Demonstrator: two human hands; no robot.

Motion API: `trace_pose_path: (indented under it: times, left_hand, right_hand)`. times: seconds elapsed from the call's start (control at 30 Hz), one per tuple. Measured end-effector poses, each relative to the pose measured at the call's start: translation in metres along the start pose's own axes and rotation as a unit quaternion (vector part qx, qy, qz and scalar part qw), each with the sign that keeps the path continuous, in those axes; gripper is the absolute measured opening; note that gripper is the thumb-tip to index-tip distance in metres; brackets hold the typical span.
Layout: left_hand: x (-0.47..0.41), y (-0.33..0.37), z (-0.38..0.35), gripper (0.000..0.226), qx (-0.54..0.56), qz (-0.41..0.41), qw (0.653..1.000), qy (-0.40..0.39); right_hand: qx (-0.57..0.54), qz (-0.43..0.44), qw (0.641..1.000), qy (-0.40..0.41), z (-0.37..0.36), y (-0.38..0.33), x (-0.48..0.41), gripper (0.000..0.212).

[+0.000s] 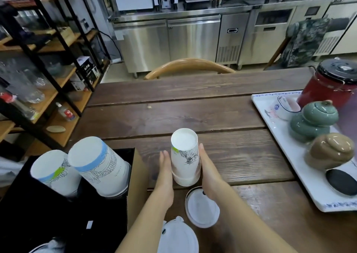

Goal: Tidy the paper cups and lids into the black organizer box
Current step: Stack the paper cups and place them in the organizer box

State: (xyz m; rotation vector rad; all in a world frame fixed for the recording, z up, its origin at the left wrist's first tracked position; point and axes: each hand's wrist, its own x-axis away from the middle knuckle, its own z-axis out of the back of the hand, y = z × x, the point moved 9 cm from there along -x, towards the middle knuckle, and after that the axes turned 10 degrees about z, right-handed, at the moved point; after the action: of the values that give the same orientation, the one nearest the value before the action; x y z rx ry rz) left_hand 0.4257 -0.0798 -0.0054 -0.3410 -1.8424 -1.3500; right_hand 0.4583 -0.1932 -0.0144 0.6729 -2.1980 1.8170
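A stack of white paper cups (185, 158) stands upside down on the wooden table (193, 113). My left hand (165, 167) presses flat against its left side and my right hand (207, 171) against its right side, clasping the stack between them. The black organizer box (108, 214) sits at the lower left with two upside-down cup stacks in it, one with a green and blue band (53, 172) and one with a blue band (100, 166). A white lid (201, 211) lies below the held stack, and another stack of lids (177, 235) lies at the bottom edge.
A white tray (278, 137) on the right holds green (314, 121) and brown (330, 150) ceramic jars, a small cup and a black object. A red canister (328, 83) stands behind it. A wooden chair back (189, 64) is at the far table edge; shelving stands left.
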Motion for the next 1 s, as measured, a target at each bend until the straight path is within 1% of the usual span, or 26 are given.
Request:
trace_pose_path:
  times: [0.07, 0.13, 0.2, 0.23, 0.3, 0.33, 0.37, 0.47, 0.5, 0.57, 0.67, 0.77, 0.83, 0.87, 0.93, 1.0]
  left_hand:
    - [0.0, -0.008, -0.01, 0.059, 0.034, 0.026, 0.999, -0.034]
    - [0.001, -0.011, -0.013, 0.055, 0.018, 0.031, 0.999, -0.031]
    - [0.008, -0.011, -0.013, 0.053, -0.012, 0.032, 0.999, -0.022]
    - [0.015, -0.009, -0.012, 0.056, -0.024, 0.029, 0.999, -0.02]
    - [0.028, -0.003, -0.013, 0.076, -0.034, 0.026, 0.999, -0.016]
    - [0.035, 0.003, -0.013, 0.083, -0.044, 0.02, 0.999, -0.008]
    - [0.042, 0.012, -0.012, 0.08, -0.054, 0.004, 0.999, -0.001]
    - [0.072, 0.046, -0.015, 0.046, -0.07, -0.057, 0.996, -0.015]
    - [0.083, 0.058, -0.016, 0.04, -0.075, -0.074, 0.994, -0.026]
    - [0.107, 0.082, -0.015, 0.036, -0.083, -0.12, 0.988, -0.044]
    - [0.153, 0.12, -0.007, 0.038, -0.085, -0.208, 0.972, -0.062]
    - [0.192, 0.148, 0.012, 0.04, -0.073, -0.271, 0.959, -0.049]
    - [0.214, 0.162, 0.028, 0.047, -0.074, -0.31, 0.947, -0.032]
    - [0.224, 0.167, 0.036, 0.05, -0.079, -0.329, 0.941, -0.025]
    - [0.24, 0.175, 0.052, 0.057, -0.069, -0.347, 0.935, -0.035]
    - [0.249, 0.182, 0.071, 0.065, -0.045, -0.35, 0.934, -0.057]
  right_hand:
    - [-0.032, -0.005, 0.999, 0.006, -0.003, 0.006, 0.005, 0.059]
    - [-0.063, -0.012, 0.998, 0.02, -0.002, 0.007, 0.007, 0.055]
    - [-0.075, -0.014, 0.997, 0.018, -0.003, 0.001, 0.013, 0.056]
    - [-0.079, -0.014, 0.997, 0.017, -0.003, -0.002, 0.016, 0.057]
    - [-0.099, -0.005, 0.995, 0.008, -0.007, -0.012, 0.021, 0.06]
    - [-0.111, 0.005, 0.994, 0.001, -0.009, -0.02, 0.024, 0.061]
    - [-0.123, 0.016, 0.992, -0.003, -0.011, -0.028, 0.028, 0.061]
    - [-0.109, 0.058, 0.992, 0.008, -0.014, -0.06, 0.04, 0.054]
    - [-0.088, 0.074, 0.993, 0.016, -0.015, -0.074, 0.046, 0.05]
    - [-0.057, 0.1, 0.992, 0.041, -0.017, -0.101, 0.057, 0.042]
    - [-0.008, 0.163, 0.986, 0.045, -0.032, -0.144, 0.076, 0.044]
    - [0.027, 0.221, 0.975, 0.015, -0.06, -0.178, 0.097, 0.045]
    - [0.05, 0.244, 0.968, -0.006, -0.081, -0.194, 0.11, 0.047]
    - [0.058, 0.247, 0.967, -0.012, -0.091, -0.198, 0.114, 0.045]
    - [0.073, 0.247, 0.966, -0.031, -0.113, -0.204, 0.123, 0.037]
    - [0.089, 0.255, 0.961, -0.049, -0.139, -0.208, 0.132, 0.037]
